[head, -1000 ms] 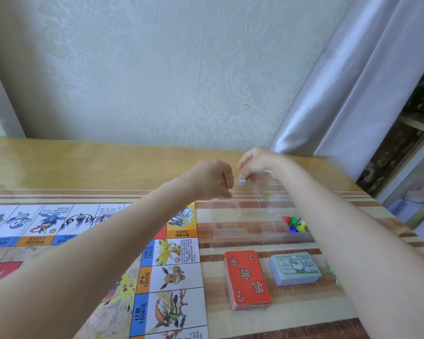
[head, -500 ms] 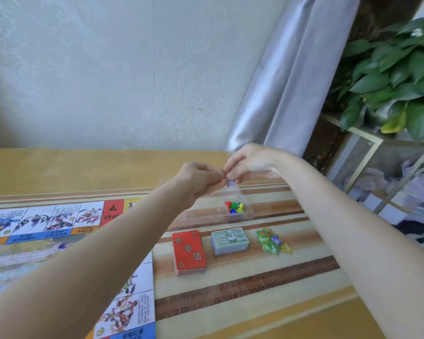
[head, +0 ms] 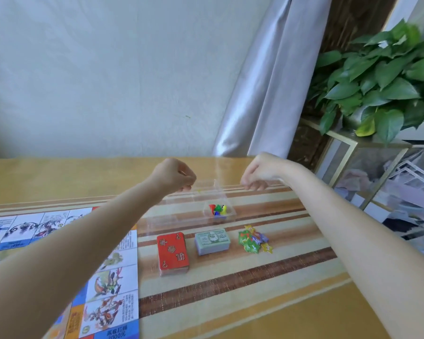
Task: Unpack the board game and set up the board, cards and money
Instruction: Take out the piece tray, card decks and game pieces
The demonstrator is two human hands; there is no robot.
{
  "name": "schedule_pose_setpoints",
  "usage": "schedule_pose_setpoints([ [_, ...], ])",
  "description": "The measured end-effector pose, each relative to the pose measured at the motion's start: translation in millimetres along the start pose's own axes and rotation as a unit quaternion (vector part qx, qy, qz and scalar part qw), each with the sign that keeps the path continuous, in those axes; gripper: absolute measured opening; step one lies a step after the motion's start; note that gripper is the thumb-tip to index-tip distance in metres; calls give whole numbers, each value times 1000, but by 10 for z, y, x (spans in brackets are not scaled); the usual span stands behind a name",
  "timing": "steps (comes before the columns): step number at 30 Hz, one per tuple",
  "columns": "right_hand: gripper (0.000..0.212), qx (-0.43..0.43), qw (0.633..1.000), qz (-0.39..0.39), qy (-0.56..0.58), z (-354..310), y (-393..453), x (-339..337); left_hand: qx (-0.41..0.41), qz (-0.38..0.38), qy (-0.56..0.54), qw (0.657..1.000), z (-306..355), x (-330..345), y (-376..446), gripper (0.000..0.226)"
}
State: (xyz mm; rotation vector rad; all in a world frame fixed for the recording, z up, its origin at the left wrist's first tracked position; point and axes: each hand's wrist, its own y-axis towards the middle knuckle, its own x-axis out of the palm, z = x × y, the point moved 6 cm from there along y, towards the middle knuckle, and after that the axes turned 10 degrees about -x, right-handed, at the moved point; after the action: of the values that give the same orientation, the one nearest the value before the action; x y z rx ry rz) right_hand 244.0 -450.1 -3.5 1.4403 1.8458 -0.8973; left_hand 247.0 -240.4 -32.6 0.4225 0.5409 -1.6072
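Clear plastic is stretching between both hands above the far side of the table (head: 267, 311): the left hand (head: 174, 176) is curling its fingers round one edge of a see-through bag (head: 213, 192), and the right hand (head: 257, 173) is pinching the opposite edge, the two held apart. Small coloured pawns (head: 217, 209), red, green, yellow and blue, are sitting bunched at the bottom of the bag, just above a transparent tray (head: 171, 214) that is lying on the striped cloth; whether the bag is touching the tray is hard to tell. Nearer the person, a red card deck (head: 173, 253) is lying just right of the board (head: 113, 285), a stack of green money (head: 212, 241) is sitting beside it, and a loose heap of green and yellow tokens (head: 253, 239) is lying to the right of that, all three apart from one another. The left forearm is crossing over the board and hiding part of it. Behind the table a grey curtain (head: 267, 89) is hanging, and a leafy plant (head: 382, 79) is standing on a glass cabinet (head: 367, 167) to the right.
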Motion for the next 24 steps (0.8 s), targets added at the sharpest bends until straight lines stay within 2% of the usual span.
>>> schedule_pose_setpoints([
  [3,12,-58,995,74,-13,-234,299,49,-1,77,104,992,-81,-262,202,13],
  [5,12,-83,991,91,-52,-379,567,210,-11,94,147,985,-143,-317,334,14],
  [10,13,-133,982,59,-123,-647,1219,704,-7,-5,231,973,-355,-82,594,20],
  [15,17,-121,970,-35,-207,-744,1419,1010,17,-15,182,983,-481,-120,610,18],
  [24,28,-59,984,-47,-163,-626,1446,1057,31,-6,147,989,-545,-110,602,18],
])
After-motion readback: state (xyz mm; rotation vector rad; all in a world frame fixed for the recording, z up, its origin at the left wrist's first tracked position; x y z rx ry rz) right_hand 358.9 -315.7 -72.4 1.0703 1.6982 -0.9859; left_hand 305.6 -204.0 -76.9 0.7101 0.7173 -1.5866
